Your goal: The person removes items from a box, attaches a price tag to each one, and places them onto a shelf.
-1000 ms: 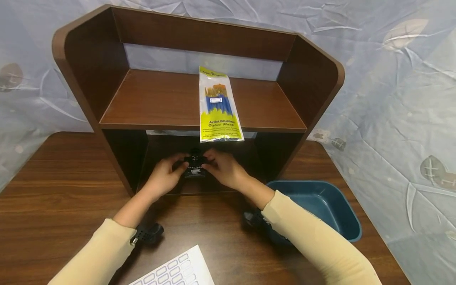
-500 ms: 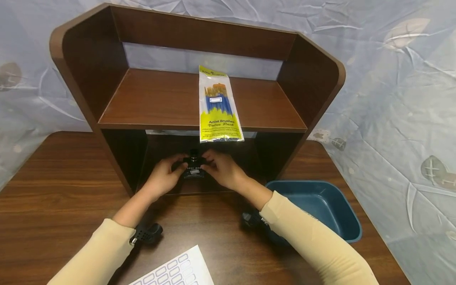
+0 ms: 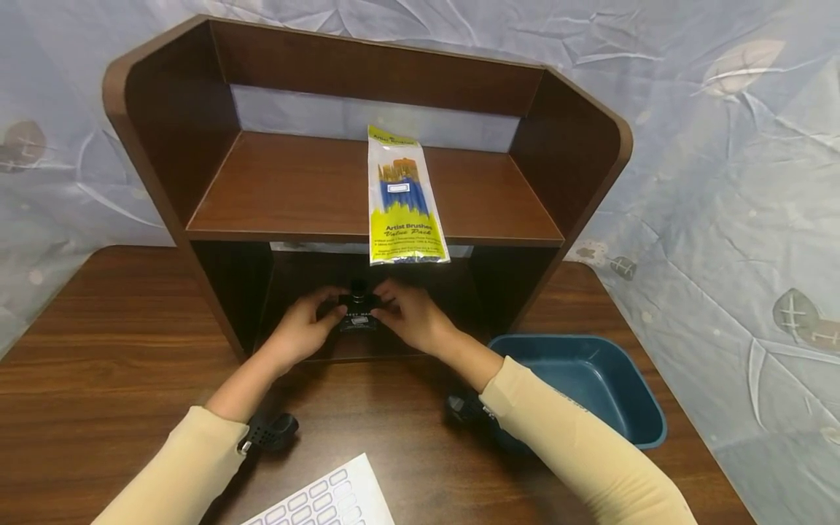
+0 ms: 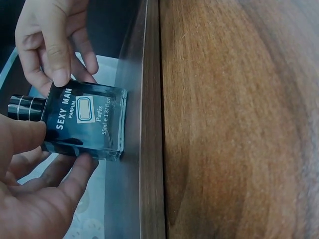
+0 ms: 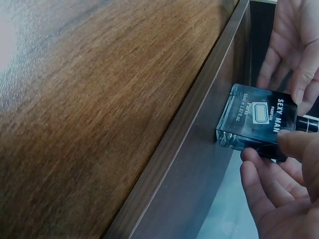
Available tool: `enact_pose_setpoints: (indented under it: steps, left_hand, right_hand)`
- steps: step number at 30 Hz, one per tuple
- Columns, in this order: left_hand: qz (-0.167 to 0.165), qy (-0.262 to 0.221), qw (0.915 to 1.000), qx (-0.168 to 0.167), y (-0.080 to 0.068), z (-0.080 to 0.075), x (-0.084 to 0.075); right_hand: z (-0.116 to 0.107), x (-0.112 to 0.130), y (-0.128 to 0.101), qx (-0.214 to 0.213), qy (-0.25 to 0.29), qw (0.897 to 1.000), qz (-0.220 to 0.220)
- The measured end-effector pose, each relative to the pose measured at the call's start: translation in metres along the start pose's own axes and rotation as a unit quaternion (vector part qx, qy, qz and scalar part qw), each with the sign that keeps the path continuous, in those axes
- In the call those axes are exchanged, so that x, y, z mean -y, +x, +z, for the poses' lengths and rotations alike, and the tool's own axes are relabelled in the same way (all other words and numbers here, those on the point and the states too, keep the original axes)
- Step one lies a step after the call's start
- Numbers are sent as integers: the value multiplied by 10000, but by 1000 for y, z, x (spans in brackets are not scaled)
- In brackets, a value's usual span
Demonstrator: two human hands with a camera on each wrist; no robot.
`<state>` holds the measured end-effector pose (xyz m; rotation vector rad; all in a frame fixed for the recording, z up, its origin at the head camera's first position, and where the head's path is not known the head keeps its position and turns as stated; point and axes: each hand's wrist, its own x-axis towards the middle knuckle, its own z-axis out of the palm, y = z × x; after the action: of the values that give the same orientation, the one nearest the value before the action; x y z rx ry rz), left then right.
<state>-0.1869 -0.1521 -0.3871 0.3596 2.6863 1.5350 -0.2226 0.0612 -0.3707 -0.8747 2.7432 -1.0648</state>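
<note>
A dark brown wooden desk (image 3: 98,350) carries a dark brown two-level shelf unit with rounded side panels (image 3: 164,131), which stands against a crumpled pale blue sheet printed with leaves (image 3: 722,182). On the upper board of the shelf unit lies a clear and yellow plastic pack of blue-handled artist brushes (image 3: 403,197), its lower end hanging just over the board's front edge. To the right of the shelf unit, on the desk, sits a dark teal rectangular plastic tub (image 3: 590,379). At the near edge of the desk lies a white sheet of blank rounded labels (image 3: 324,503).

Both arms, in cream sleeves, reach into the lower compartment of the shelf unit. There, a small dark square glass perfume bottle with a black cap and a pale label (image 3: 357,310) stands on the compartment floor, close to its front edge. The left hand (image 3: 303,327) grips the bottle from its left side, thumb on the front face and fingers (image 4: 70,179) curled under the side. The right hand (image 3: 412,317) holds it from the right, thumb pressed on the bottle's edge and fingers (image 5: 261,184) lightly curled beside it. In the wrist views the bottle's base touches the dark shelf board.
</note>
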Motion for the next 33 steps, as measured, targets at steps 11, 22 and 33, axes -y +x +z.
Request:
enact_pose_setpoints:
  steps: [11,22,33]
  left_hand:
    - [-22,-113,9999,38,-1,0,0]
    - [14,-136,9999,-71,-3,-1,3]
    - [52,388,9986,-358,-9,-2,-7]
  right_hand:
    - [1,-2,-1,17,102,9999,-30]
    - [-3,1,-7,247,45,9996,-93]
    - [-28,-3,-33,403,-210,9986,-272]
